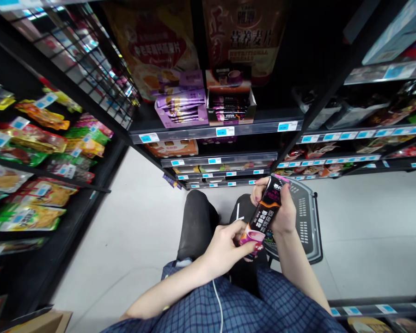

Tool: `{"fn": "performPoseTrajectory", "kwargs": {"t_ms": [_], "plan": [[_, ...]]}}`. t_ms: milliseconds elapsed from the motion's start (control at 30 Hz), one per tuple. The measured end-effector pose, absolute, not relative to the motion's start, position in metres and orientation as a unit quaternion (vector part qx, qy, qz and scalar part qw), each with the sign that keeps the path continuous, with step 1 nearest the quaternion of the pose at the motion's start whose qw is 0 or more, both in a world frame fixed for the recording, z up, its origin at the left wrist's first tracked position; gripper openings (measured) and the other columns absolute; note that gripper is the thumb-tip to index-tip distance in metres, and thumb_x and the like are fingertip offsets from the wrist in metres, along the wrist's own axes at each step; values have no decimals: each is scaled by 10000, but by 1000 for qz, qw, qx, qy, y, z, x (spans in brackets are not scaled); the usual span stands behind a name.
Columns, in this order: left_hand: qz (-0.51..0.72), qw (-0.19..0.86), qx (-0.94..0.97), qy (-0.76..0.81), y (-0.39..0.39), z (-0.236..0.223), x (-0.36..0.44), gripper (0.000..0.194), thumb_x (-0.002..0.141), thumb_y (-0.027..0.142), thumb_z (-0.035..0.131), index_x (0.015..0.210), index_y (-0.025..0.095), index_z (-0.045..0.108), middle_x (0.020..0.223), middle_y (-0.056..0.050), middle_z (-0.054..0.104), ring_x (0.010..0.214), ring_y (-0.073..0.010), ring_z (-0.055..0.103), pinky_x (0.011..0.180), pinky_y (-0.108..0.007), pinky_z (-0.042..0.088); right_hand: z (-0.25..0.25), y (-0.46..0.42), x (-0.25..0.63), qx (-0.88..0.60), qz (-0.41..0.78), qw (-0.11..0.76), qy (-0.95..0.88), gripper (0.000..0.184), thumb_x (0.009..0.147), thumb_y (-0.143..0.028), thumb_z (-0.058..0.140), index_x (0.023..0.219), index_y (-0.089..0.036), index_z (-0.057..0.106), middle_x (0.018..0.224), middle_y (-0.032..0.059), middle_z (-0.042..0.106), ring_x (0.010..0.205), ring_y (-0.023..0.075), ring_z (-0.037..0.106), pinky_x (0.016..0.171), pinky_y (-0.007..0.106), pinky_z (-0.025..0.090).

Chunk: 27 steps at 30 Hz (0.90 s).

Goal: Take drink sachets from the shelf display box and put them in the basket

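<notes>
The person's left hand [225, 243] pinches the lower end of a black stick sachet [263, 210] printed with a pink cup, and the right hand [286, 215] is wrapped around its upper end, thumb across the front, fingers curling around the far side. The sachet is held aslant above the lap, clear of the shelf; whether a second one lies behind it I cannot tell.

The likeliest mishap is a slip: the wrapper looks glossy, and if the pinch loosens while the other hand shifts, the sachet could slide onto the floor [131, 217] or into the grey slotted basket [308, 210] just under the right hand. Squeezing or twisting from both ends could crease it or strain a seam.

On the shelf, the black display box [230, 111] stands at the front edge, right beside the purple display box [183, 115]; a careless reach there could tip either over that edge. The white cable [217, 300] hanging over the shirt could snag a forearm.
</notes>
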<state>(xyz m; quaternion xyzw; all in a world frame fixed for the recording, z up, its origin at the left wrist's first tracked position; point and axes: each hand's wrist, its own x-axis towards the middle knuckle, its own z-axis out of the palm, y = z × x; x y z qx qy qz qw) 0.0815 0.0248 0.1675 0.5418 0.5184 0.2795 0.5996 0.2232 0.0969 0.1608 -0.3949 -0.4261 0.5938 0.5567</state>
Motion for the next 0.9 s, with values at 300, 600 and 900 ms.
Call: {"fn": "performPoseTrajectory", "kwargs": {"t_ms": [300,600,900], "plan": [[290,587,553,515,25,168,82,214,726,337,660,706,163,536,630,38,582,594,-89,536,559,-181,407,161,97,222,-385,597,562,-423,479,884,-577,250,909,-227,576,618,10,452,553,163,455,537,304,413],[297,582,559,512,27,170,81,181,730,307,663,721,155,565,631,38,601,580,-76,522,544,-170,394,161,99,221,-390,599,569,-406,479,886,-574,273,916,-213,586,615,8,474,555,159,468,538,298,420],[310,746,399,434,30,164,83,291,721,378,677,788,143,518,694,-1,615,563,-142,634,439,-214,494,165,102,221,-330,641,565,-400,565,822,-682,318,927,-204,601,631,11,492,541,142,439,505,277,398]]}}
